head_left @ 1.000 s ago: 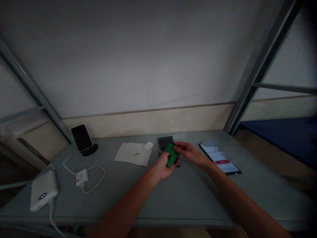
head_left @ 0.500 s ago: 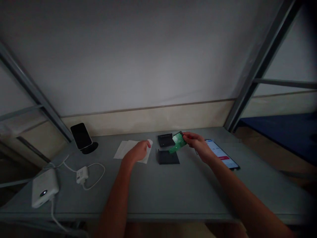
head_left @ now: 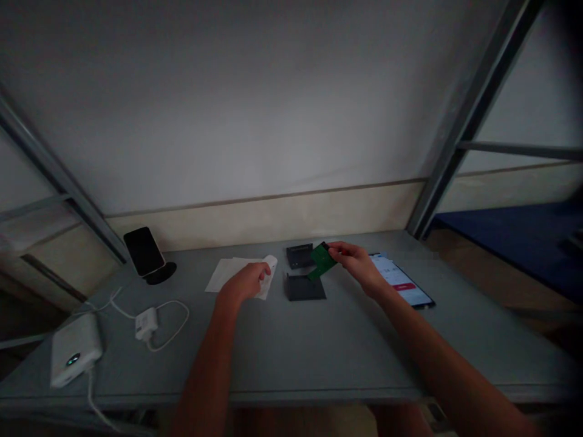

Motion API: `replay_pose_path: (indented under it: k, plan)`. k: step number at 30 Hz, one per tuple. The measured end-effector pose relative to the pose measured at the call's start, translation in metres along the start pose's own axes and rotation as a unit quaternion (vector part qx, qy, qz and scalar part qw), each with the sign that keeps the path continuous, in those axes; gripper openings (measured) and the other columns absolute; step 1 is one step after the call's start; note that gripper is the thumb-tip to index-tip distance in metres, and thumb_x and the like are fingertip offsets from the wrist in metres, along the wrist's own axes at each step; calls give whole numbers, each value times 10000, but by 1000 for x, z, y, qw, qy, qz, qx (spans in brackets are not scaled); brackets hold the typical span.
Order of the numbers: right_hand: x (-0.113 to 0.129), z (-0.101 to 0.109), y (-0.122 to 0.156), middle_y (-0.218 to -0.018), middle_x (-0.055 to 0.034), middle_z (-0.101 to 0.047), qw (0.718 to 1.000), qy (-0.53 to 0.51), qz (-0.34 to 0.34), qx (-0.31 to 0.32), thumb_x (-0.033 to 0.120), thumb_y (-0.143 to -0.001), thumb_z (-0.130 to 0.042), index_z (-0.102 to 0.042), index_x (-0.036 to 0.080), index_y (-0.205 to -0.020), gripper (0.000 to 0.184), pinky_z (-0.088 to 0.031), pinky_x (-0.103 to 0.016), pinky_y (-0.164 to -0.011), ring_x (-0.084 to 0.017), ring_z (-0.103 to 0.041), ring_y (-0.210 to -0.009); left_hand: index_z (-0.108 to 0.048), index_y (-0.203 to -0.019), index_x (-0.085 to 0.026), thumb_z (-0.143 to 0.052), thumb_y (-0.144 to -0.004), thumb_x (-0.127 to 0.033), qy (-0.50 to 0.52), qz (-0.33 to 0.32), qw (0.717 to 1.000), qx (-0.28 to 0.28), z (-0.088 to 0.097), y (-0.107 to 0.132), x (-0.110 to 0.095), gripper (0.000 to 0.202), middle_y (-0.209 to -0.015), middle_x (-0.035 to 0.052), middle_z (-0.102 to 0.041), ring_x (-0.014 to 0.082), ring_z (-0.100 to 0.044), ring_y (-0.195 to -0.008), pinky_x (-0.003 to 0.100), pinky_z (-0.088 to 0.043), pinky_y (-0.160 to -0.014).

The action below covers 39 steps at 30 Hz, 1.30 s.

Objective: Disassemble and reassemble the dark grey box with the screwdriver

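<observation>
In the head view my right hand pinches a green circuit board by its dark-tipped upper corner. The board is tilted above two dark plastic casing pieces. One casing piece lies farther back, partly behind the board; the other casing piece lies nearer to me. My left hand is closed over thin white sheets, whose far right edge curls up beside the fingers. What those fingers hold, if anything, is hidden.
A lit phone lies under and beyond my right wrist. At the left, a dark-screened device leans on a round stand. A white power bank and a white adapter trail cables over the grey table.
The circuit board has turned in my right hand, so its bright glare is gone and its plain green face shows. My left hand stays over the sheets. The whole view has shifted slightly.
</observation>
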State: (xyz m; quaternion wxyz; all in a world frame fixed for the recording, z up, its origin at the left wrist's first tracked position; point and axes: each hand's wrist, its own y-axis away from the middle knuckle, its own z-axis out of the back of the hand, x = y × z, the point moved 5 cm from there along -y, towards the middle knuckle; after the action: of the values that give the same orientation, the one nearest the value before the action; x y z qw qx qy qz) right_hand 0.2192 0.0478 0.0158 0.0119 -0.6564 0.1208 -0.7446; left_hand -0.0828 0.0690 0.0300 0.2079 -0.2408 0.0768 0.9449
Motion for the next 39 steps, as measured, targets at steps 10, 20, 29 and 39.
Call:
replay_pose_path:
  k: [10,20,29,39]
  plan:
    - [3,19,-4,-858,-69,-717,994,64,55,-71,517,-813,-653,-757,166,-1068,446,-382,-303,-608,-169,-513,-648,-680,-1123,-203,-454,-740,38,-4,-8,1000,17,4,1,-5,505,-976,54,-699,178,-635,-841,231,-429,-737]
    - [6,22,-6,-998,-76,-658,943,288,163,-31,334,-867,-620,-777,253,-1032,242,-450,-325,-744,-189,-572,-761,-697,-1121,-175,-462,-794,6,-64,1,997,-40,18,2,-8,441,-1014,95,-726,210,-655,-925,256,-428,-816]
    - [-10,21,-7,-1078,-74,-696,904,404,132,52,305,-938,-564,-743,237,-1002,202,-457,-309,-845,-220,-665,-925,-702,-1071,-166,-466,-822,-34,-59,-31,997,-24,8,-7,-2,367,-876,62,-718,181,-638,-782,254,-428,-722]
    - [-25,16,-5,-1184,-100,-644,887,433,102,128,205,-881,-561,-696,221,-1174,323,-456,-312,-988,-227,-653,-1057,-589,-1339,-269,-830,-707,-485,-17,-172,985,-11,-14,-3,-55,710,-1365,86,-587,289,-489,-1284,402,-372,-1106]
